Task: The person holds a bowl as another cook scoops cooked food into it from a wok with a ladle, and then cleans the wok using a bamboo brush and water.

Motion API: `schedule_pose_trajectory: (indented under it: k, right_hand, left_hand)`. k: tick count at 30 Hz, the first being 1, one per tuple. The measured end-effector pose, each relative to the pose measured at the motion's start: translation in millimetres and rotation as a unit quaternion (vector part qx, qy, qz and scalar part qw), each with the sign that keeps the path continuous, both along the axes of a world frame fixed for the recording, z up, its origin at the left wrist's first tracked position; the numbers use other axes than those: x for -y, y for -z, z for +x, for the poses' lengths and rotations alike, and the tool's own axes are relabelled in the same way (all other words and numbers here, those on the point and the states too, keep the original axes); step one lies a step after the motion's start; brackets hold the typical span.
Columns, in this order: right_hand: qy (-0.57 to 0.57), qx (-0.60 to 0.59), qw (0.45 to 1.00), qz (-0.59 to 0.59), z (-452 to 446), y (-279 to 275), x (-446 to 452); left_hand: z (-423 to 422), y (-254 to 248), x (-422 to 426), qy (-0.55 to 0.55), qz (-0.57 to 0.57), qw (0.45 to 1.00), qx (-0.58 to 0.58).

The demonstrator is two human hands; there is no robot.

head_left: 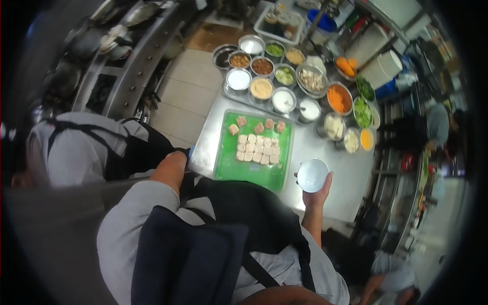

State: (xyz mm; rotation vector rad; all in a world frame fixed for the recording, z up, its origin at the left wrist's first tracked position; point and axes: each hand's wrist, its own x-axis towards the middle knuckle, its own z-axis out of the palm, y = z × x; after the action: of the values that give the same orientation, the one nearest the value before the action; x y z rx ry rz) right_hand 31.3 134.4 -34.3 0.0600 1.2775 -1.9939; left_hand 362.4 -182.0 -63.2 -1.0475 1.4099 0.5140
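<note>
My right hand [316, 196] holds a small white bowl [312, 175] from below, with fingertips at both sides of its rim. The bowl is just right of a green tray [226, 170] on the steel table. Pale square pieces [258, 148] lie in close rows on the tray. Several rougher, pinkish pieces [259, 127] sit apart above them. My left arm is bent at the left, and the left hand does not show.
Beyond the tray stand bowls of powder [239, 80], shredded carrot [339, 98], chopped greens [363, 112] and white chunks [333, 127]. A person [84, 145] is close at the left, beside a stove counter [133, 76]. Other people are at the right and lower right.
</note>
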Motion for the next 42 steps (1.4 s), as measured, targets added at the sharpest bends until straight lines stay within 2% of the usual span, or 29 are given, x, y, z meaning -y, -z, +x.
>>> schedule_pose_trajectory:
  k: [1,4,6,7,9,10,12,13,15,16,18,19,20,22,24,26,27,29,30,32,34,36,38,40,41,42]
  right_hand:
    - [0.042,0.008,0.999,-0.001,18.2,-2.5,-6.2]
    - [0.073,0.015,0.997,0.021,47.9,4.9,-31.0]
    - [0.096,0.001,0.995,0.038,70.8,-9.5,-39.0]
    - [0.115,0.003,0.993,0.040,75.3,-10.9,-48.0]
    - [0.126,-0.014,0.991,0.040,70.6,-8.0,-70.6]
    - [0.133,-0.017,0.990,0.042,68.8,-10.7,-80.0]
    - [0.152,-0.030,0.987,0.035,62.4,-11.5,-86.8]
    - [0.162,-0.030,0.986,0.026,56.2,-5.9,-94.7]
    - [0.113,-0.018,0.993,-0.025,47.1,8.6,-119.2]
    - [0.122,-0.013,0.992,-0.029,47.4,11.6,-124.4]
    - [0.114,-0.027,0.992,-0.055,41.5,12.2,-128.6]
    - [0.117,-0.027,0.991,-0.058,41.9,14.3,-128.8]
    - [0.119,-0.018,0.991,-0.060,44.3,15.1,-129.1]
    - [0.123,-0.008,0.990,-0.064,49.7,16.7,-130.7]
    - [0.126,-0.009,0.990,-0.059,46.7,26.4,-135.4]
    - [0.151,0.003,0.987,-0.049,45.8,34.3,-133.3]
    - [0.177,0.014,0.984,-0.032,45.8,38.1,-130.0]
    - [0.154,0.007,0.988,-0.025,48.2,30.3,-129.2]
    - [0.135,0.005,0.991,-0.019,46.6,33.6,-134.7]
    - [0.146,-0.006,0.989,-0.017,51.8,22.4,-129.6]
    - [0.169,0.007,0.985,-0.005,55.0,15.1,-129.1]
    - [0.145,-0.009,0.989,-0.008,64.1,-0.6,-126.7]
    - [0.123,-0.009,0.992,-0.012,66.3,1.5,-131.5]
    - [0.079,-0.022,0.996,-0.028,65.7,4.5,-134.3]
    - [0.063,-0.024,0.997,-0.025,65.6,4.2,-135.7]
    - [0.052,-0.024,0.998,-0.022,66.1,3.7,-135.2]
  left_hand:
    - [2.0,6.9,8.3,0.005,0.027,1.000,0.003]
    - [16.7,37.4,42.2,0.019,0.105,0.994,0.032]
    - [29.2,77.0,87.6,0.004,0.143,0.986,0.080]
    - [31.8,98.3,114.8,-0.023,0.151,0.984,0.094]
    - [24.5,132.0,172.9,-0.164,0.154,0.973,0.048]
    - [6.8,119.1,175.1,-0.156,0.157,0.974,0.046]
    - [-27.5,44.0,183.9,-0.247,0.084,0.952,-0.162]
    - [-43.7,14.8,178.3,-0.236,0.077,0.955,-0.164]
    - [-74.2,-25.1,147.3,-0.332,0.191,0.880,-0.281]
    - [-87.5,-27.6,130.9,-0.324,0.189,0.885,-0.277]
    - [-105.8,-23.9,103.6,-0.233,0.202,0.911,-0.273]
    - [-110.0,-5.8,101.3,-0.192,0.190,0.928,-0.256]
    - [-113.0,-2.4,96.0,-0.189,0.189,0.929,-0.256]
    - [-117.2,2.3,81.6,-0.156,0.175,0.906,-0.351]
    - [-137.8,11.3,51.4,-0.141,0.164,0.896,-0.388]
    - [-159.9,25.3,21.8,0.051,0.154,0.873,-0.461]
    - [-165.3,10.5,-0.4,-0.035,0.157,0.855,-0.493]
    - [-180.0,27.3,-24.1,-0.097,0.194,0.837,-0.503]
    - [-183.9,23.7,-40.3,-0.183,0.203,0.822,-0.499]
    - [-193.8,54.2,-60.1,-0.228,0.196,0.788,-0.537]
    - [-198.2,35.3,-73.5,-0.179,0.117,0.816,-0.537]
    - [-197.0,68.6,-72.4,0.092,-0.079,0.745,-0.656]
    - [-187.3,3.3,-77.1,0.152,-0.090,0.808,-0.563]
    - [-186.9,15.0,-69.8,0.196,-0.112,0.801,-0.555]
    - [-184.5,2.4,-69.4,0.190,-0.120,0.801,-0.554]
    - [-183.6,-22.4,-73.5,0.154,-0.135,0.759,-0.618]
